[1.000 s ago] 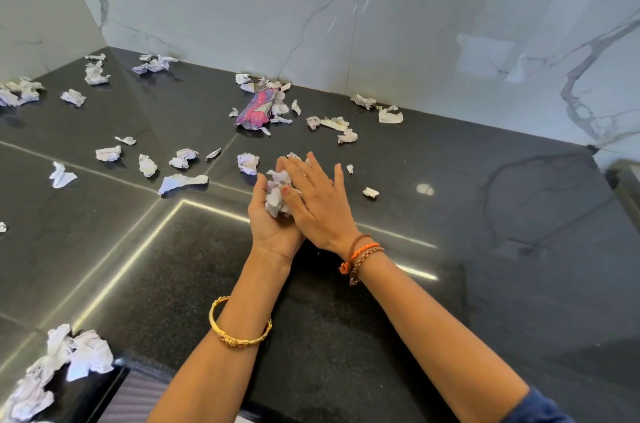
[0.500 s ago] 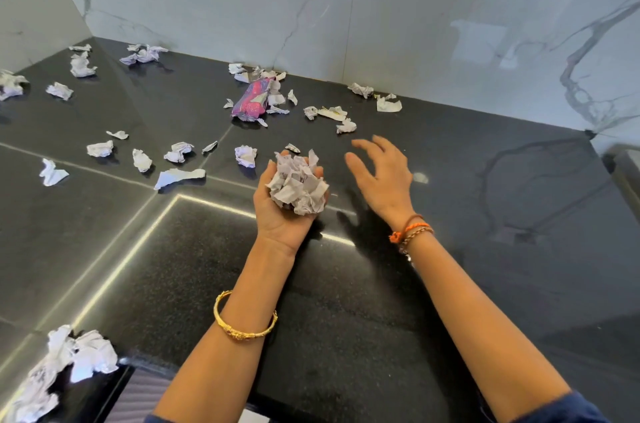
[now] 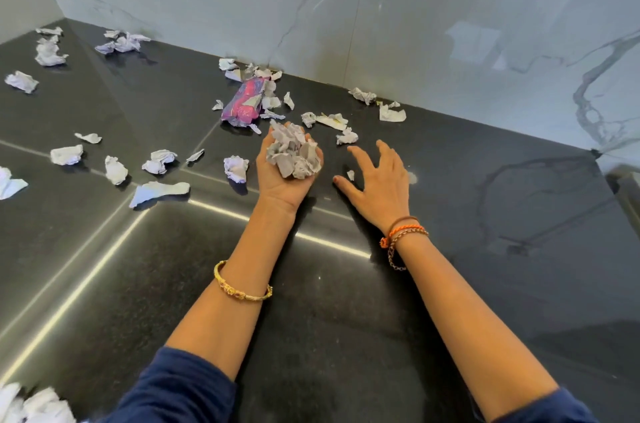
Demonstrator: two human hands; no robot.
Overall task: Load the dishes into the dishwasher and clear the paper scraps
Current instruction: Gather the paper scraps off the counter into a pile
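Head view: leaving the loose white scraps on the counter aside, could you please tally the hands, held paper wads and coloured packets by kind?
Hands: 2, left hand and right hand
Held wad of scraps: 1
Pink-purple packet: 1
Total: 4

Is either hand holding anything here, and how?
The left hand cups a wad of crumpled white paper scraps from underneath, in its upturned palm. The right hand holds nothing, fingers spread.

A crumpled wad of grey-white paper scraps [image 3: 293,155] is sitting in an upturned palm, more scraps [image 3: 157,161] lying scattered on the black counter [image 3: 450,284].
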